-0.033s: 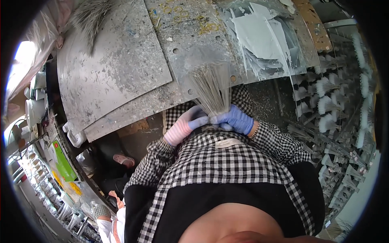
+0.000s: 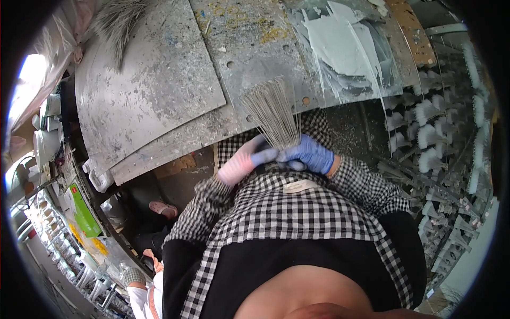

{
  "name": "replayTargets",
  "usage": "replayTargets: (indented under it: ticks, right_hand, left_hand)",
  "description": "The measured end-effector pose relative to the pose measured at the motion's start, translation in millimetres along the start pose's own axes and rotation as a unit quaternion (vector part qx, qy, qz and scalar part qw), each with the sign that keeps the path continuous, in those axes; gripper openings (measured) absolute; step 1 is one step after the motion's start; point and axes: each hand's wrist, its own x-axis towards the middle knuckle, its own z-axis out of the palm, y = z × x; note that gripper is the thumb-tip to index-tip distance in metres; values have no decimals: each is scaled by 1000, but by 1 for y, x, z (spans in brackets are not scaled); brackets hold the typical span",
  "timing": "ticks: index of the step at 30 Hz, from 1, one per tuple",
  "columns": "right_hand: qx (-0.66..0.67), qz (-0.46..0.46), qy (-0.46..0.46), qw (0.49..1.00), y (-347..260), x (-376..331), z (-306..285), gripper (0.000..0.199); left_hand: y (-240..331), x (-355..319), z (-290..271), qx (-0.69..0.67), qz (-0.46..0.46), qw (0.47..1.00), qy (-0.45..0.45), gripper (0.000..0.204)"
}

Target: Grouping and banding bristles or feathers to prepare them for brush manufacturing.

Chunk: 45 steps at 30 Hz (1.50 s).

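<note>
Low in front of my body, both hands grip the lower end of a bundle of thin grey wire-like strands [image 2: 272,111]. Its strands fan out away from me, with their far tips over the near edge of the worktable. My left hand [image 2: 240,164], in a pale pink and white glove with blue on the fingers, is closed at the bundle's left side. On its right side my right hand [image 2: 308,154], in a blue glove, is closed too. The fingers meet around the gathered end and hide it. What the strands are made of I cannot tell.
The stained worktable [image 2: 234,117] carries a metal sheet [image 2: 154,80] and another grey strand bundle [image 2: 118,26]. White paste [image 2: 340,45] is spread on a board at the right. Racks of pale fan-shaped bunches [image 2: 427,114] stand right. A co-worker's sleeved arm [image 2: 135,284] shows lower left.
The fanned tips of the bundle have swung slightly left, and the strands look less blurred. Both hands keep their hold in nearly the same place.
</note>
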Motion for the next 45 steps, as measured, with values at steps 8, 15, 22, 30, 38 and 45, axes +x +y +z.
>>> replayTargets:
  ticks: [8,15,22,30,38,45]
  right_hand:
    - [0,-7,-20,1000,-25,-14,11,32]
    - [-298,-277,118,906,-28,-12,27,31]
    - [-507,-322,130,789,-8,-12,12,24]
    - [-464,-325,157,809,34,36,-2,39]
    - [-72,-31,31,996,-3,-8,7,25]
    - [-396,-361,108,837,-1,-11,13,36]
  left_hand:
    - [12,43,11,200,50,976,-65,73]
    - [28,19,28,92,-3,996,19,72]
    - [14,-5,38,-5,-16,999,-35,93]
    - [4,19,38,-69,38,983,163,77]
    - [-3,16,40,-96,62,971,210,49]
    - [4,-3,29,115,280,952,48,40]
